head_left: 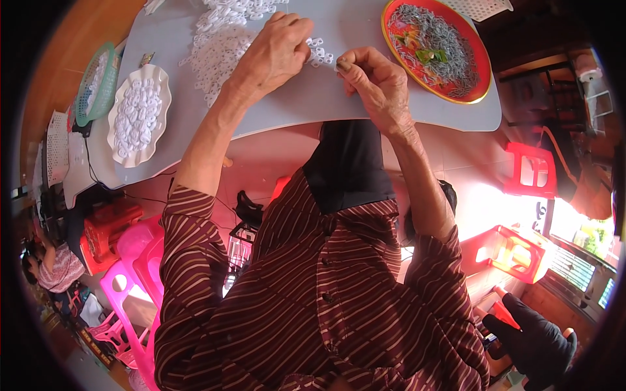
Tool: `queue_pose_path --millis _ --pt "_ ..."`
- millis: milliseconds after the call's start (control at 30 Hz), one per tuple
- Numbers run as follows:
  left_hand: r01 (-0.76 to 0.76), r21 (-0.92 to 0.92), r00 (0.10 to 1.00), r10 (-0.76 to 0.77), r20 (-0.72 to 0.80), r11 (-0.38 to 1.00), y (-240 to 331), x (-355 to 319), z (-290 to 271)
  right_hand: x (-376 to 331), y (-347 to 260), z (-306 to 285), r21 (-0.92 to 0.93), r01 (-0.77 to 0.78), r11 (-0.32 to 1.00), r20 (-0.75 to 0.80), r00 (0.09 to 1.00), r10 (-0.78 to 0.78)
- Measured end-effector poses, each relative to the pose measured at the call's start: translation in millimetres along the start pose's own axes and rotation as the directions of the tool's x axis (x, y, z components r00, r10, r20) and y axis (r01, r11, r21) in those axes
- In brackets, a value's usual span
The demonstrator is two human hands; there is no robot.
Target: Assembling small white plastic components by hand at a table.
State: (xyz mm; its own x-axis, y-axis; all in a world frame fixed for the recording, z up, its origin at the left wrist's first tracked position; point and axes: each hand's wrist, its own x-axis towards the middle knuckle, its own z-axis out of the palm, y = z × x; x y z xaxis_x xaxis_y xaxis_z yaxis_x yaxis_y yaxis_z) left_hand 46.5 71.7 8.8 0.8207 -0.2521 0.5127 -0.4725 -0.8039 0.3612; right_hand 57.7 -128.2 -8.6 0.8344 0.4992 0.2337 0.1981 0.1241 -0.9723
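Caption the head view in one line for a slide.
Left hand on a pile of small white plastic pieces; right hand pinches one beside a red tray.

Head view, one only: worn on my head, facing steeply down over my shirt (319,287) and forearms to the surface (313,98), close, edges bent by fisheye.

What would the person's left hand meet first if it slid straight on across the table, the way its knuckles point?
Most likely the heap of small white plastic pieces just beyond the left hand on the grey table; the hand already rests at the heap's edge, though depth is hard to judge.
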Motion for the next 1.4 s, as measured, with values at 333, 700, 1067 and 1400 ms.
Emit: queue_pose_path --millis 333,700,1067,1400 --pt "0.114 -0.236 0.984 -0.142 -0.106 0.965 50.0 -13.5 9.7 2.8 -2.6 -0.8 0.165 -0.018 0.986 -0.013 1.0 0.021" --pt "0.453 -0.482 0.887 -0.431 0.164 0.75 53.1 -18.6 3.4 -1.3 -5.1 -6.5 0.277 -0.042 0.96 0.017 0.999 0.039" --pt "0.485 -0.818 0.796 -0.543 0.267 0.309 42.1 -15.6 11.0 -1.6 -1.8 -1.5 0.071 -0.019 0.997 -0.086 0.996 0.026" --pt "0.492 -0.62 0.861 -0.447 0.243 0.611 38.5 -11.4 4.8 -1.6 2.2 0.2 0.119 0.029 0.992 -0.076 0.997 -0.02"
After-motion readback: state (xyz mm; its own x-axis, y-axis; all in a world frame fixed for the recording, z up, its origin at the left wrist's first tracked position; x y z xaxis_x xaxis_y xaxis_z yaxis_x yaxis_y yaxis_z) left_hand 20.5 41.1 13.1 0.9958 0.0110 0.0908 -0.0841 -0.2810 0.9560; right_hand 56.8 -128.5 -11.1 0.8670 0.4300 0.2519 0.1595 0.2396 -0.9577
